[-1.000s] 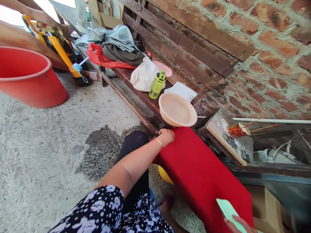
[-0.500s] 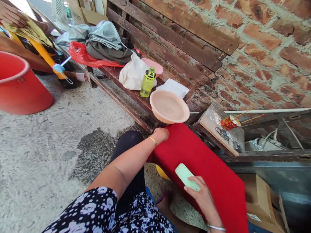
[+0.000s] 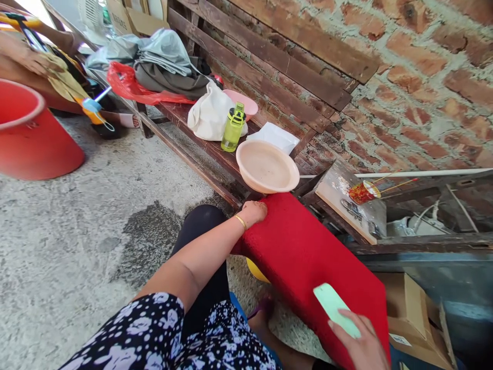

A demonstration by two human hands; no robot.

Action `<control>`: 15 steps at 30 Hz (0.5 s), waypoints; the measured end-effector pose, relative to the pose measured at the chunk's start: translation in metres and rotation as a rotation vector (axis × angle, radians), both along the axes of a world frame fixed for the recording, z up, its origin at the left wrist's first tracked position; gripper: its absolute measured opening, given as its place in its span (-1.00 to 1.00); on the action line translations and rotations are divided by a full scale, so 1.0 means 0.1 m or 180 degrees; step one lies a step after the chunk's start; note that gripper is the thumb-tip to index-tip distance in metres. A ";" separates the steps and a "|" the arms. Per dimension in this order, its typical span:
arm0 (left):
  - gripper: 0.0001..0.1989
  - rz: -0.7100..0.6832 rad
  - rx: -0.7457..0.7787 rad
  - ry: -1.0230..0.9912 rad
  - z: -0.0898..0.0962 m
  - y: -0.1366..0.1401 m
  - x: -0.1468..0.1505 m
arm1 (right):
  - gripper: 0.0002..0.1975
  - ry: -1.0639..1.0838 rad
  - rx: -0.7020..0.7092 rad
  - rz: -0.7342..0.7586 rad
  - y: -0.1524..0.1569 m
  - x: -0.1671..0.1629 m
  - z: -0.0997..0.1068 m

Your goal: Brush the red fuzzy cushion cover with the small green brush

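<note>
1. I'd brace the red cloth (image 3: pixel 308 246) at its far end and hold the mint-green block (image 3: pixel 331 303) flat, pressure even.
2. Your left hand (image 3: pixel 253 213): curled closed on the cloth's far edge, by the basin (image 3: pixel 269 165).
3. Your right hand (image 3: pixel 361 336): gripping the block's near end, over the cloth's near half; contact unclear.

A black short-sleeved garment (image 3: pixel 140 326), printed with pale lavender blossoms and small dots, is worn with plain dark leggings (image 3: pixel 202 223) that cover the knee and a gold-coloured bangle (image 3: pixel 241 222) on the left wrist.
</note>
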State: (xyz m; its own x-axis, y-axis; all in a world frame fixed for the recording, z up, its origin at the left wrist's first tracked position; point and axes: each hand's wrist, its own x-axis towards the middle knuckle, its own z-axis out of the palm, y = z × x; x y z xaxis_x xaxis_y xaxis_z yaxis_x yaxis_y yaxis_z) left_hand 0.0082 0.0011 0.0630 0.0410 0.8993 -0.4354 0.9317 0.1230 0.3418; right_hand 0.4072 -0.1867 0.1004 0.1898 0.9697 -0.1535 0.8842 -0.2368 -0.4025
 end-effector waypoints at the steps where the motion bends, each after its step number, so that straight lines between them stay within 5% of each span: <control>1: -0.63 -0.0015 -0.0013 0.0032 0.01 0.00 0.00 | -0.59 0.0193 -0.0077 0.0126 0.06 -0.28 -0.02; 4: -0.61 -0.0041 0.0021 0.0097 0.04 -0.02 0.00 | -0.58 0.0589 -0.0192 0.0636 0.22 -0.98 -0.10; 7: -0.59 -0.0051 0.0047 0.0126 0.05 -0.03 0.00 | -0.60 0.0599 -0.0360 0.0906 0.27 -1.21 -0.14; 10: -0.60 -0.0056 0.0035 0.0121 0.06 -0.03 0.00 | -0.56 0.0493 -0.0587 0.0761 0.16 -0.91 -0.10; 15: -0.62 -0.0008 0.0036 0.0053 0.08 -0.05 0.02 | -0.50 -0.0060 -0.0787 -0.0017 -0.19 0.34 0.03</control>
